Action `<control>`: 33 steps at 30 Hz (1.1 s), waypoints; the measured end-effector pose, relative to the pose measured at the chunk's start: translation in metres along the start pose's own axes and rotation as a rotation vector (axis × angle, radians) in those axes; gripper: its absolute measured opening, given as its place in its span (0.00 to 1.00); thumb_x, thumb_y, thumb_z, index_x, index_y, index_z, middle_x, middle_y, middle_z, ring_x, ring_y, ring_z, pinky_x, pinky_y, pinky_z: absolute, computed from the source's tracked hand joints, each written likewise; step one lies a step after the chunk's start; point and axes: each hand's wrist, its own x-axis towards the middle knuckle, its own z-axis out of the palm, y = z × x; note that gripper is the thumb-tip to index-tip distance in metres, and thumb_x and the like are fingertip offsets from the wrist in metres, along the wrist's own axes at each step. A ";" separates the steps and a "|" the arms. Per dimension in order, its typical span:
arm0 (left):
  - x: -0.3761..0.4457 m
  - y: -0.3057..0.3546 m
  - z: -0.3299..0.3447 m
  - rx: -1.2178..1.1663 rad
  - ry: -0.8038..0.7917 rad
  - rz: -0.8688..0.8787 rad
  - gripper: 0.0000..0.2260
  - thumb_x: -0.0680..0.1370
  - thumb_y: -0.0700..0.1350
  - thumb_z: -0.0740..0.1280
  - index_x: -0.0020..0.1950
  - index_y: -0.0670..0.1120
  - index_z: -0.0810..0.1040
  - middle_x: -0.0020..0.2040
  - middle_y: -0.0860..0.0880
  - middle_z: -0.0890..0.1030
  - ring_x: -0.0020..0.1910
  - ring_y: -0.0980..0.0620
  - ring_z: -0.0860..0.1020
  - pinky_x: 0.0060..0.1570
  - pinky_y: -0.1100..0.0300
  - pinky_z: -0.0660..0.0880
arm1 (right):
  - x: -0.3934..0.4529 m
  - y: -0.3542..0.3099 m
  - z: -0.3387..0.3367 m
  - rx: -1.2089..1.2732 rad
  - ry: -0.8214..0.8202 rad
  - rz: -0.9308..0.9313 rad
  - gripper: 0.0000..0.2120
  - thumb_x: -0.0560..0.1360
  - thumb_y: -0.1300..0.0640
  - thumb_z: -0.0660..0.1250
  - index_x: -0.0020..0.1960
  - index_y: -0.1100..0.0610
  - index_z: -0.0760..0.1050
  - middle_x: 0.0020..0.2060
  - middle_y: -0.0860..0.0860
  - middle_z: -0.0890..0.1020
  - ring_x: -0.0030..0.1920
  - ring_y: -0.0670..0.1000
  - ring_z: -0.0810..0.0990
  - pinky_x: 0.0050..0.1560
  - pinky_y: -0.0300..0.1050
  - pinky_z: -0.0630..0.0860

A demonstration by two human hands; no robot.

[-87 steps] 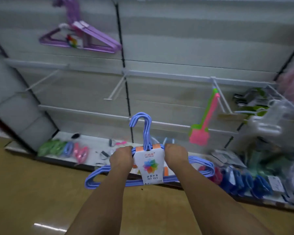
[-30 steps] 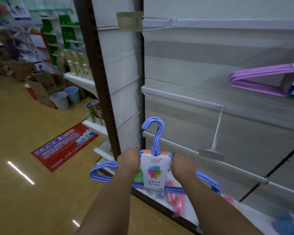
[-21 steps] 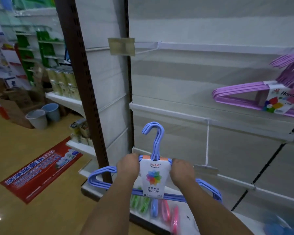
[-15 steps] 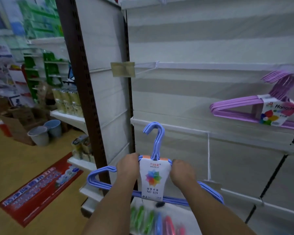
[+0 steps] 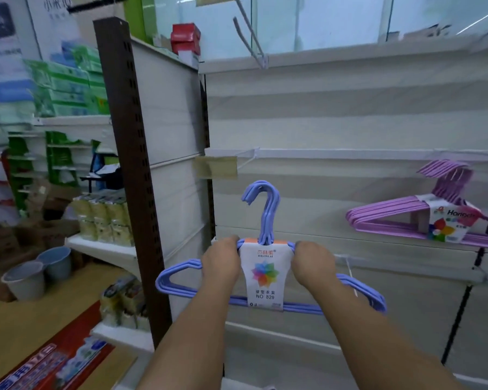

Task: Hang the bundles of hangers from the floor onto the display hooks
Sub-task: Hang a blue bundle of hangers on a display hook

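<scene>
A white panel wall with horizontal rails fills the view from 12 to 3 o'clock. A dark brown slotted post stands at 10 o'clock. At 9 o'clock white shelves carry yellow packets. The yellow-brown floor lies at 8 o'clock, with two grey buckets.

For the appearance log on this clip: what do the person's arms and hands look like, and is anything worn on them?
Both forearms are bare as far as the frame shows: no sleeves, gloves, watch or bands visible. The left hand and right hand show no rings from behind; the fingers are hidden.
</scene>
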 end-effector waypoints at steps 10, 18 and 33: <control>0.079 -0.004 -0.028 -0.442 -0.111 0.122 0.27 0.75 0.34 0.62 0.72 0.52 0.68 0.66 0.47 0.75 0.61 0.45 0.75 0.59 0.55 0.74 | 0.038 -0.031 -0.017 0.078 0.156 0.230 0.14 0.77 0.64 0.55 0.59 0.57 0.74 0.55 0.56 0.80 0.57 0.59 0.78 0.48 0.45 0.71; 0.110 0.030 -0.047 -0.518 0.015 -0.104 0.11 0.80 0.40 0.58 0.58 0.38 0.75 0.52 0.40 0.78 0.53 0.41 0.77 0.49 0.53 0.73 | 0.072 -0.049 -0.019 0.065 0.226 0.240 0.12 0.77 0.64 0.56 0.57 0.56 0.73 0.53 0.56 0.80 0.55 0.58 0.78 0.43 0.44 0.68; 0.134 0.014 -0.020 -0.494 0.342 0.168 0.10 0.79 0.44 0.59 0.51 0.40 0.77 0.36 0.43 0.76 0.36 0.43 0.74 0.35 0.55 0.65 | 0.115 -0.075 0.033 0.211 0.222 0.137 0.14 0.74 0.66 0.56 0.54 0.55 0.74 0.48 0.56 0.81 0.49 0.61 0.78 0.38 0.44 0.66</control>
